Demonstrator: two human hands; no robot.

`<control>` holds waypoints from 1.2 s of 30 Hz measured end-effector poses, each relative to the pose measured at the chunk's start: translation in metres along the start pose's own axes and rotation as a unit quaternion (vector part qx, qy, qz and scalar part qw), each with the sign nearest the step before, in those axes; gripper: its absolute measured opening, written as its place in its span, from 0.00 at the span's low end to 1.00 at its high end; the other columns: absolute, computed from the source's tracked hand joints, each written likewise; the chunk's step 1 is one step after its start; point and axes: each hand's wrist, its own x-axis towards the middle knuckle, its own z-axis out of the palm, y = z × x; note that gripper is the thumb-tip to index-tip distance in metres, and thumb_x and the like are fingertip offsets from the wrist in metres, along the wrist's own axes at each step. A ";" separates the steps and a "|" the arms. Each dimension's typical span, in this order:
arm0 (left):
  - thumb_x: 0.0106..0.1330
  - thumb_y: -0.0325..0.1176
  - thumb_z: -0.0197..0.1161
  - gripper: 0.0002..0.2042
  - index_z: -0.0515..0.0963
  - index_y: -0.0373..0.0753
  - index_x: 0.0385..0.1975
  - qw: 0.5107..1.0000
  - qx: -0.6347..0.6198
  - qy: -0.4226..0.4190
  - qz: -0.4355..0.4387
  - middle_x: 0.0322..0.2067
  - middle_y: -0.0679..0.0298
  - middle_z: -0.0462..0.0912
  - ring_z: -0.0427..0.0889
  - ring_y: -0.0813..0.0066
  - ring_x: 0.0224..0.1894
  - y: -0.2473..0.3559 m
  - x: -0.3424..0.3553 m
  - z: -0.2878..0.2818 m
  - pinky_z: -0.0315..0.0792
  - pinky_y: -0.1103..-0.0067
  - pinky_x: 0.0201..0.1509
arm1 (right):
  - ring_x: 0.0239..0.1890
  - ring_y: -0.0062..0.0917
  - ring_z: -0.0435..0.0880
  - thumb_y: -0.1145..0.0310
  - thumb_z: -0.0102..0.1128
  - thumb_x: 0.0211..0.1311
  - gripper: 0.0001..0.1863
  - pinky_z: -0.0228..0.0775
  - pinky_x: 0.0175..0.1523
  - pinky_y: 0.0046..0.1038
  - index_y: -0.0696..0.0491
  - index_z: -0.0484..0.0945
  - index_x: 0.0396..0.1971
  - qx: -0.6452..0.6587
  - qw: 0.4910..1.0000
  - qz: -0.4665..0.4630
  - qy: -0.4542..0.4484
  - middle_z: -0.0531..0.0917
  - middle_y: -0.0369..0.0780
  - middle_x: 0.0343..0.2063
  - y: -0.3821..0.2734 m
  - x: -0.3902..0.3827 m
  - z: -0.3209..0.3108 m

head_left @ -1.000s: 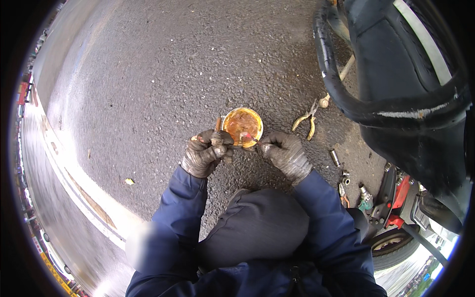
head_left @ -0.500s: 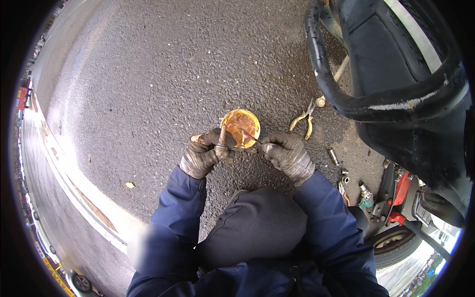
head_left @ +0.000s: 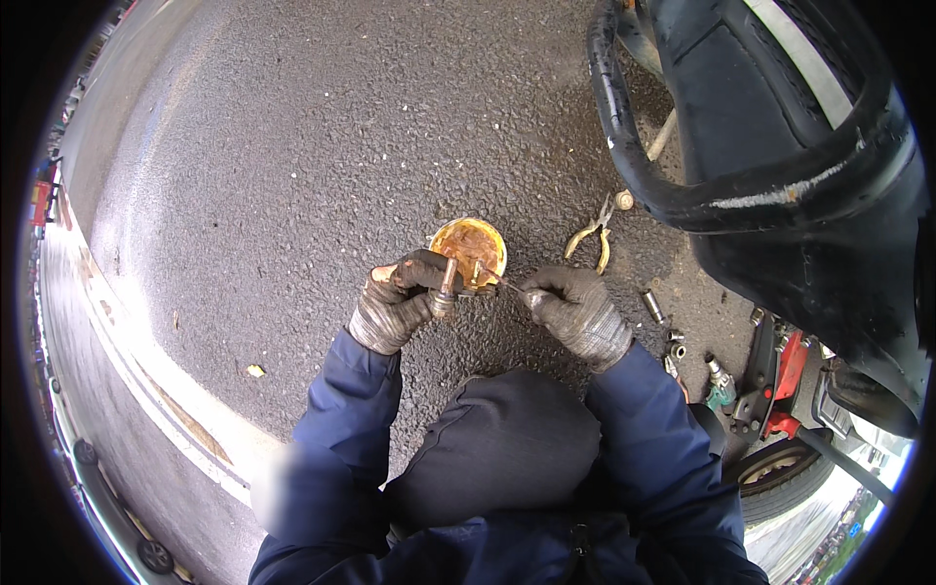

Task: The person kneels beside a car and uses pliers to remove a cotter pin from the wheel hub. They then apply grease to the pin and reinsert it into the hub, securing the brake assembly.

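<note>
My left hand [head_left: 392,304], in a blackened work glove, is closed around a metal bolt [head_left: 449,277]. The bolt stands nearly upright, with a thicker, collared end [head_left: 442,305] at the bottom. Just beyond it, a round tub [head_left: 501,245] with a yellow-smeared rim sits on the asphalt, holding brown-orange grease [head_left: 468,242]. My right hand [head_left: 585,317], gloved too, pinches a thin stick-like tool [head_left: 505,283] with a reddish part. That tool points left to the tub's near edge; its exact kind is too small to tell.
Pliers with yellow handles [head_left: 603,250] lie right of the tub. Farther right are sockets [head_left: 654,306], a green-and-silver power tool [head_left: 720,382], a red-and-black jack [head_left: 788,373] and a wheel [head_left: 788,478]. A vehicle's black tubular bar [head_left: 673,203] overhangs the upper right.
The bolt has shifted slightly right and leans a little more, its shaft now in front of the tub's near left edge. My right hand has moved slightly right and down, still pinching the thin tool.
</note>
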 end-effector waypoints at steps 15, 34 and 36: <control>0.57 0.23 0.69 0.06 0.81 0.35 0.32 0.998 0.041 -0.034 0.036 0.35 0.59 0.81 0.80 0.72 0.36 0.007 0.006 0.002 0.78 0.78 0.35 | 0.27 0.41 0.82 0.66 0.60 0.55 0.08 0.74 0.34 0.40 0.54 0.79 0.31 -0.284 0.952 -0.109 0.041 0.81 0.45 0.23 -0.030 0.000 0.006; 0.57 0.22 0.67 0.11 0.80 0.36 0.41 0.873 -0.486 -0.011 -0.027 0.41 0.49 0.78 0.82 0.60 0.36 -0.019 -0.004 0.016 0.79 0.72 0.32 | 0.33 0.35 0.84 0.76 0.60 0.57 0.08 0.76 0.40 0.32 0.56 0.82 0.36 -0.106 0.972 -0.196 0.076 0.84 0.45 0.32 -0.005 -0.001 0.005; 0.58 0.22 0.66 0.11 0.80 0.36 0.41 0.845 -0.534 -0.026 -0.024 0.43 0.50 0.79 0.82 0.60 0.38 -0.022 -0.002 0.023 0.80 0.72 0.33 | 0.34 0.35 0.84 0.76 0.59 0.57 0.08 0.76 0.40 0.32 0.57 0.82 0.37 -0.077 0.975 -0.194 0.070 0.84 0.45 0.32 -0.003 0.002 0.009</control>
